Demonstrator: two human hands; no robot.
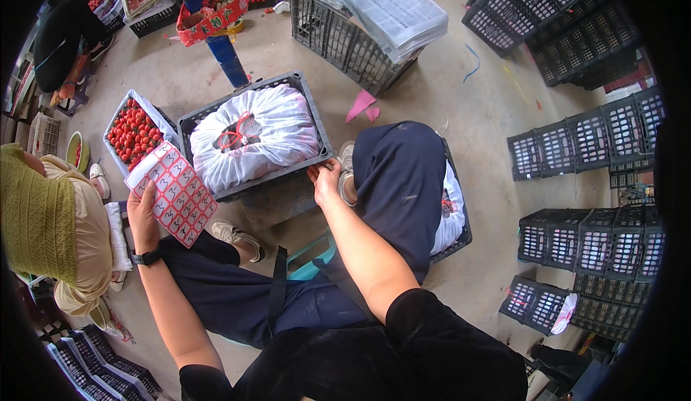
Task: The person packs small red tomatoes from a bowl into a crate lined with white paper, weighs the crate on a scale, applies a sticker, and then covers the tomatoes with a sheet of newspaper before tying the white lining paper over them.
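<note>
My left hand [142, 220] pinches a sheet of red-bordered stickers [181, 198] between thumb and fingers; each sticker bears a handwritten mark. The sheet overlaps the near edge of a white-lined crate [167, 126] of small red tomatoes [135, 134]. In front of me a black plastic crate [318, 126] stands on a low scale platform. It holds a bulging white fabric bag [280, 131], gathered at the top with a red tie string [237, 136]. My right hand [325, 180] reaches the crate's near right corner, fingertips against its side. Whether it grips anything there is hidden.
A scale's blue post [227, 58] rises behind the crate, with a red bag [210, 20] on it. Newspapers [383, 7] lie on another black crate [340, 39]. Black crates [572, 131] line the right side. One person [40, 223] is at left, another [65, 34] farther back.
</note>
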